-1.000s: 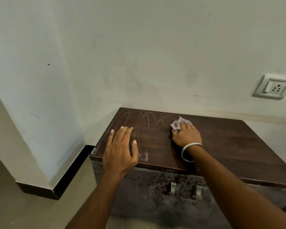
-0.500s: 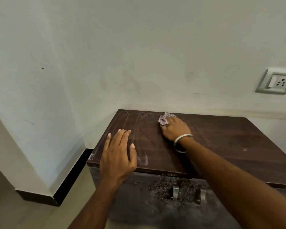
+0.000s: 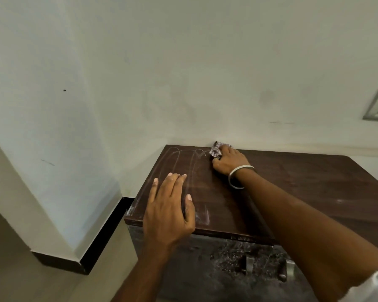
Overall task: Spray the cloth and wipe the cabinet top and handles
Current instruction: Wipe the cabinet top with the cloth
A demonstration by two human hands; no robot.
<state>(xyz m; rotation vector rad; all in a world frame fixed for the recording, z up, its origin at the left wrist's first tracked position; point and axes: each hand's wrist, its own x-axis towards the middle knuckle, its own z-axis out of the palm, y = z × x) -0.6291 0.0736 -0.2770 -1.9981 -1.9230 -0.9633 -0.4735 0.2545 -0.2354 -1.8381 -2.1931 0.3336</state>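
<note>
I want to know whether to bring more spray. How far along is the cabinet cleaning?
Partly done. Pale wipe streaks arc across the left of the cabinet top, so that part has had a pass. In hand: the right hand presses the cloth at the back edge, while the left hand rests flat near the front. Left: the handles and the grimy front look untouched.

Cabinet top (image 3: 292, 192) dark brown wood grain, pale arched streaks at left; cloth (image 3: 216, 151) purple-white speckled; bangle (image 3: 238, 176) silver; cabinet front (image 3: 194, 269) grey-black, mottled; handles (image 3: 249, 263) silver; wall (image 3: 183, 62) off-white; skirting (image 3: 100, 234) black.
</note>
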